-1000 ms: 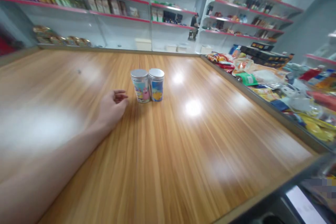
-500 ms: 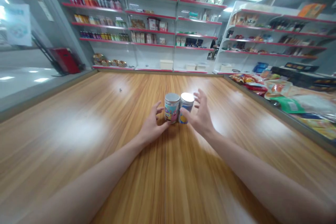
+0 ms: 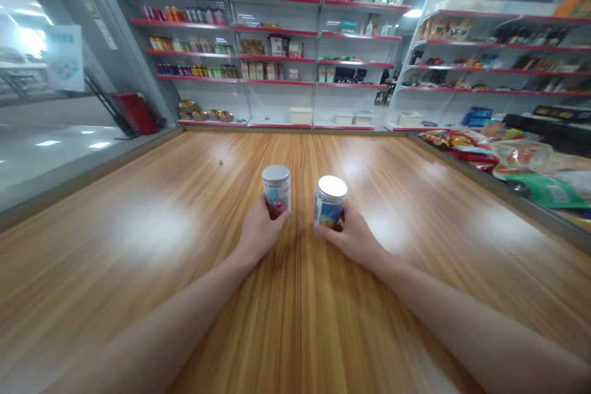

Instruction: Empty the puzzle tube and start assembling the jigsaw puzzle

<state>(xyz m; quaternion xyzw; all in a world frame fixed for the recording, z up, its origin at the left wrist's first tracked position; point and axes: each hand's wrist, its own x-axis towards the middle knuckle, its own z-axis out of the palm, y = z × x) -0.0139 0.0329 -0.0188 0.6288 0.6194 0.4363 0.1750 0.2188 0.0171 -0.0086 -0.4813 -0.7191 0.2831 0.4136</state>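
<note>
Two small round tins with silver lids stand a little apart on the wooden table [image 3: 138, 240]. My left hand [image 3: 258, 235] is wrapped round the lower part of the pink-labelled tin [image 3: 276, 190]. My right hand [image 3: 353, 237] grips the blue-and-yellow-labelled tin [image 3: 329, 201], which tilts slightly towards me. Both forearms reach in from the near edge.
Heaps of coloured snack packets [image 3: 521, 160] lie in a bin along the table's right side. Shop shelves with red edges [image 3: 277, 55] line the back wall. A red trolley [image 3: 133, 112] stands at the back left. A person sits far off between the shelves [image 3: 383, 83].
Both hands have closed on the tins, which stood touching each other. The tins now stand apart and nearer to me.
</note>
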